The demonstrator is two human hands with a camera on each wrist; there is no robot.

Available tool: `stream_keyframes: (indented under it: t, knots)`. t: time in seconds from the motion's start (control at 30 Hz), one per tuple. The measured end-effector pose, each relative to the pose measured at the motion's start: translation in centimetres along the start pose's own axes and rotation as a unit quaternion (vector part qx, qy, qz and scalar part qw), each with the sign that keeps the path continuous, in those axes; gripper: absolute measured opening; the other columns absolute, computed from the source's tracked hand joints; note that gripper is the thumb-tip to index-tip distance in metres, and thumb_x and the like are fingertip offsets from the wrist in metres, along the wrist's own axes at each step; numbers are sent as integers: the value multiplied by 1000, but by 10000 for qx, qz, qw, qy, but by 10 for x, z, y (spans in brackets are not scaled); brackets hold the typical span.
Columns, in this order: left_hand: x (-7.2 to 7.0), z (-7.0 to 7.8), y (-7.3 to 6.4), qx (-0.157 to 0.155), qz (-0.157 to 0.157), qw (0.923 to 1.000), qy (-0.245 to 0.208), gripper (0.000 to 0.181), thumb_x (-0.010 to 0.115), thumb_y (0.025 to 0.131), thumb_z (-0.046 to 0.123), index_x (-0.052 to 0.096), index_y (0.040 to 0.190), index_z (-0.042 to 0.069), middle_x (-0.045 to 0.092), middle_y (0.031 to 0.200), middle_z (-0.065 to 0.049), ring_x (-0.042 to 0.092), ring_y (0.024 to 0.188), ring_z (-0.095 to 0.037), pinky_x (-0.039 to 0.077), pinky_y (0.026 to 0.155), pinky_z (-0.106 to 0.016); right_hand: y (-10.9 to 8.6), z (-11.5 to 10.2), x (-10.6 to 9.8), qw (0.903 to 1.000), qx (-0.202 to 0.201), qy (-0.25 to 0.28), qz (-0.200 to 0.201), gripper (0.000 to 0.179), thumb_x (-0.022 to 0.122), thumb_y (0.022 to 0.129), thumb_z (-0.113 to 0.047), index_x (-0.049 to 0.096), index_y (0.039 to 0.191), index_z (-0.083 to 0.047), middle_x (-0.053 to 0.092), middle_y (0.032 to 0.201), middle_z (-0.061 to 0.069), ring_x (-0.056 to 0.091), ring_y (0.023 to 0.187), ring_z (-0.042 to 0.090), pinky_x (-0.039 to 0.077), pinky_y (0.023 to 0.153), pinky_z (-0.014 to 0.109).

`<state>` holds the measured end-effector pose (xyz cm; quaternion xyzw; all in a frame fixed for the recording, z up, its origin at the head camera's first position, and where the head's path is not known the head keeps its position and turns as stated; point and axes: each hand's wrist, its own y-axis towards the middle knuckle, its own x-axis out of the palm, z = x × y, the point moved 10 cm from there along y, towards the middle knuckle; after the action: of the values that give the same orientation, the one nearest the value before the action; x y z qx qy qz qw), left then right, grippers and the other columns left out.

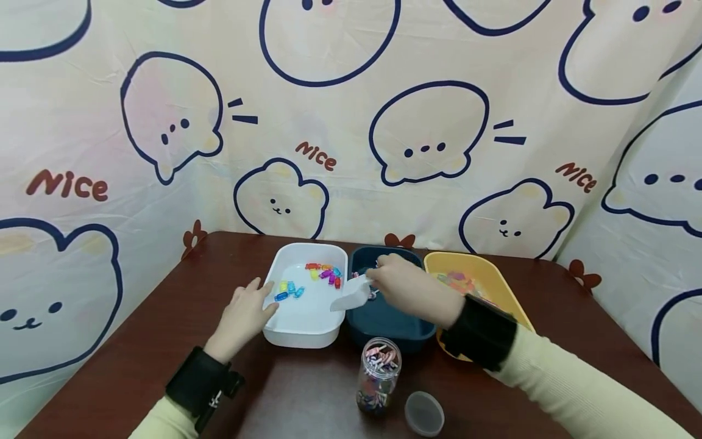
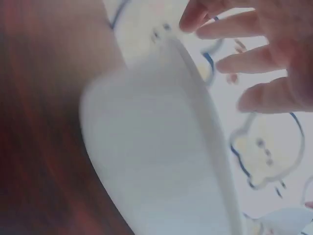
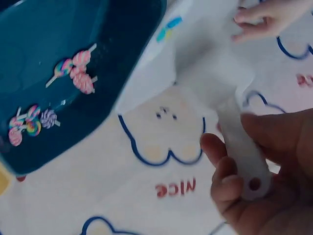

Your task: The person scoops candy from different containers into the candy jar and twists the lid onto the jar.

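The tabletop (image 1: 298, 393) carries 3 plastic bins in a row: a white bin (image 1: 307, 338), a dark blue bin (image 1: 389, 320) and a yellow bin (image 1: 504, 292). The right hand (image 1: 403, 283) grips a white scoop (image 1: 351, 295). The scoop head is positioned above the right side of the white bin, near its border with the dark blue bin. The right wrist view details the grip: fingers and thumb curl around the handle (image 3: 237, 142), leaving the end hole exposed.

The left hand (image 1: 244, 314) is at the left rim of the white bin, fingers extended and spread, holding nothing. The left wrist view shows that bin's outer wall; from here I cannot tell whether the hand touches the rim.

Bin contents are as follows. White: 2 groups of translucent candy-shaped pieces (image 1: 289, 289). Dark blue: 2 clusters of miniature lollipops (image 3: 82, 82), plain in the right wrist view but largely covered by the right hand in the head view. Yellow: pastel pieces (image 1: 457, 280).

Only the head view shows the clear jar (image 1: 378, 379), upright and filled with miniature lollipops, and the round lid (image 1: 424, 414) lying to its right.
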<state>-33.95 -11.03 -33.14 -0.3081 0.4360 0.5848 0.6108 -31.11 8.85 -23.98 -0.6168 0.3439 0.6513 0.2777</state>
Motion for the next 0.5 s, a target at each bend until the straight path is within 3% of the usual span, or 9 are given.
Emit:
stream_keyframes:
  t: [0.17, 0.23, 0.33, 0.5]
  knots:
    - [16, -23, 19, -363, -592, 9976, -46, 58, 60, 100, 9, 39, 148, -17, 49, 147, -37, 57, 127, -47, 52, 101, -58, 35, -18, 22, 9978, -171, -239, -601, 19, 65, 97, -1, 76, 113, 2, 73, 100, 18, 63, 83, 25, 62, 79, 29]
    - [21, -27, 22, -427, -703, 9966, -107, 57, 58, 99, 4, 37, 148, -19, 50, 145, -37, 61, 118, -43, 55, 93, -51, 47, -22, 31, 9967, 8, -138, -805, 17, 64, 98, -1, 76, 109, 4, 73, 102, 19, 64, 83, 26, 62, 83, 33]
    - [24, -31, 24, -440, -672, 9967, -134, 54, 55, 97, -4, 40, 146, -20, 53, 141, -38, 63, 102, -37, 53, 76, -42, 62, -26, 38, 9943, 333, 8, -1012, 18, 61, 101, -3, 74, 111, 4, 73, 106, 20, 61, 82, 26, 61, 88, 37]
    - [23, -34, 22, -274, -341, 9990, -64, 51, 52, 94, -12, 43, 143, -21, 57, 133, -39, 61, 82, -32, 45, 61, -34, 83, -31, 46, 9903, 596, -188, -1242, 23, 59, 103, -7, 72, 120, 0, 73, 115, 18, 63, 89, 27, 59, 94, 37]
